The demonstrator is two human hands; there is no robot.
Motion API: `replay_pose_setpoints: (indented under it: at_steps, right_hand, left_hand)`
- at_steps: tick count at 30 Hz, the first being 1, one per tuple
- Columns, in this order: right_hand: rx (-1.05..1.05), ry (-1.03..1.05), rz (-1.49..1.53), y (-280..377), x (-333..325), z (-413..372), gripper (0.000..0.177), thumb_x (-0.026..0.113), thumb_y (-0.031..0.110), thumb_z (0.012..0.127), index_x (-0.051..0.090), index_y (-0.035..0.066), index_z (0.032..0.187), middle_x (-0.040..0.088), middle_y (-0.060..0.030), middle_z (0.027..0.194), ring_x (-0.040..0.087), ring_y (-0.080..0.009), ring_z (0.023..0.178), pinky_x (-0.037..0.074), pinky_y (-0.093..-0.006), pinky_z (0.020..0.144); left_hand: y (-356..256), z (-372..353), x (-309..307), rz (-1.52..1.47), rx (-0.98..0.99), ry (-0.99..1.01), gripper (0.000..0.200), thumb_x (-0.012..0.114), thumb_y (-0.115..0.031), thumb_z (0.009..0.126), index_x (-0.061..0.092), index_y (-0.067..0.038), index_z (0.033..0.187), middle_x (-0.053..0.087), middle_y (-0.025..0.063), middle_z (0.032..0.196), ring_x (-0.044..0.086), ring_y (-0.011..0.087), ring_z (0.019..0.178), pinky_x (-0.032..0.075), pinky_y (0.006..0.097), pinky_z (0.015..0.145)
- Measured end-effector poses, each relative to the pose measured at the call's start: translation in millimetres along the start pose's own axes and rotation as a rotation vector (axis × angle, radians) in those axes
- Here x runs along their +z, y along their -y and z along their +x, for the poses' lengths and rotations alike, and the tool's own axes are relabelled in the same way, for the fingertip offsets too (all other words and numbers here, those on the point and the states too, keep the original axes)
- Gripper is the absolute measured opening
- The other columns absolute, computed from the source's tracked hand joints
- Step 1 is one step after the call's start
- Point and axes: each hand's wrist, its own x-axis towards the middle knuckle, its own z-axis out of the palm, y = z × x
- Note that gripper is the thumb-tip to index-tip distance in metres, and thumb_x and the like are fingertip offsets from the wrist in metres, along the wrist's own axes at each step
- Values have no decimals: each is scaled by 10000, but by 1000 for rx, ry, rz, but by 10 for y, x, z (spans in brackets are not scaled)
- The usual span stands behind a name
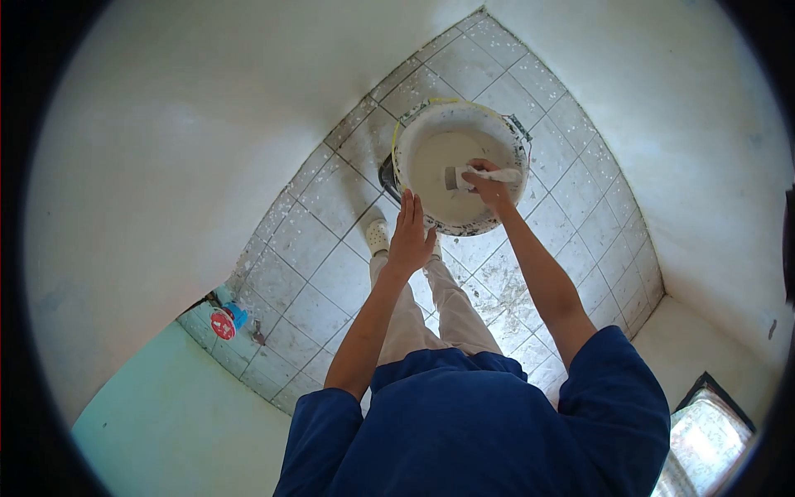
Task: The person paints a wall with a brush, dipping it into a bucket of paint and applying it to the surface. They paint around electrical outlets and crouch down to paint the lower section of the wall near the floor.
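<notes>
A large round bucket point(457, 225) with a paint-spattered rim stands on the tiles and holds whitish liquid. Over its right half, my right hand point(487, 184) grips a paintbrush point(503, 176) with a white handle; the grey bristle end points left above the liquid. Whether the bristles touch the liquid I cannot tell. My left hand point(409, 235) is at the bucket's lower left rim, fingers stretched out and pointing up, thumb apart, with nothing in it. Its fingertips overlap the rim.
Pale walls meet in a corner beyond the bucket. White specks mark the tiled floor point(319, 199). A dark object point(387, 178) sits against the bucket's left side. A red and blue container point(224, 321) lies near the left wall. My feet in light clogs point(378, 237) are close below the bucket.
</notes>
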Motion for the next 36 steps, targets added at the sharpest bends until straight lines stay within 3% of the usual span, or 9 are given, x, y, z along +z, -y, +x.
replay_pose_setpoints:
  at_steps: [2,5,8,11,17,20,21,30,36]
  right_hand:
    - [-4,-80,168,134,-62,-247,274,685,147,793,599,59,1037,611,-50,925,595,-112,777,495,-273,643]
    - [-459,-318,-206,108,-99,-684,255,686,141,794,593,58,1016,605,-56,918,602,-129,767,500,-288,641]
    - [-578,-356,-505,103,-47,-1111,190,670,86,798,580,38,959,606,-93,885,611,-187,718,497,-280,640]
    - [-538,-351,-537,-56,-38,-1229,221,668,125,785,582,62,978,604,-108,924,645,-285,720,515,-372,597]
    - [-561,-458,-425,-270,-103,-1152,249,669,101,791,585,16,1009,591,-110,933,594,-195,808,489,-281,732]
    - [-504,-530,49,-553,-176,-909,274,676,127,809,570,6,1031,577,-97,999,561,-195,888,478,-305,772]
    - [-220,-486,313,-439,-206,-890,292,675,134,814,558,15,1053,574,-94,1002,555,-202,925,482,-330,791]
    - [-115,-46,823,829,15,-978,419,613,217,863,457,1,1187,516,-128,1106,514,-200,1043,509,-283,832]
    - [-235,24,862,1823,1307,-1681,351,614,213,868,501,-7,1118,525,-104,1084,531,-192,1006,489,-279,855]
  left_hand:
    - [27,-1,-1,12,23,10,766,576,-165,818,144,103,1391,86,275,1482,113,372,1391,207,422,1115]
    - [36,3,-17,-4,11,42,776,579,-173,817,138,106,1392,75,276,1483,93,376,1393,192,417,1122]
    - [30,2,-22,-38,-2,60,784,579,-174,817,127,104,1395,55,274,1486,66,375,1396,179,415,1126]
    - [46,8,-2,-19,7,63,795,583,-187,822,119,99,1400,37,270,1490,45,368,1400,170,411,1129]
    - [315,3,186,-26,115,-12,839,642,-186,821,104,55,1419,28,255,1495,55,338,1402,193,360,1125]
    - [112,-49,-247,-153,-118,164,720,580,-361,867,255,3,1396,338,253,1385,340,367,1286,318,386,1052]
    - [-176,-131,-681,-216,-239,297,684,548,-428,878,323,-16,1376,452,249,1315,437,382,1218,362,402,1016]
    - [-61,-2238,-2109,-294,-396,-440,527,495,-406,913,491,-15,1267,550,233,1207,518,366,1136,401,402,965]
    - [485,-4121,-2264,-411,-691,-797,461,558,-339,907,534,-13,1232,575,176,1218,534,264,1158,421,340,957]
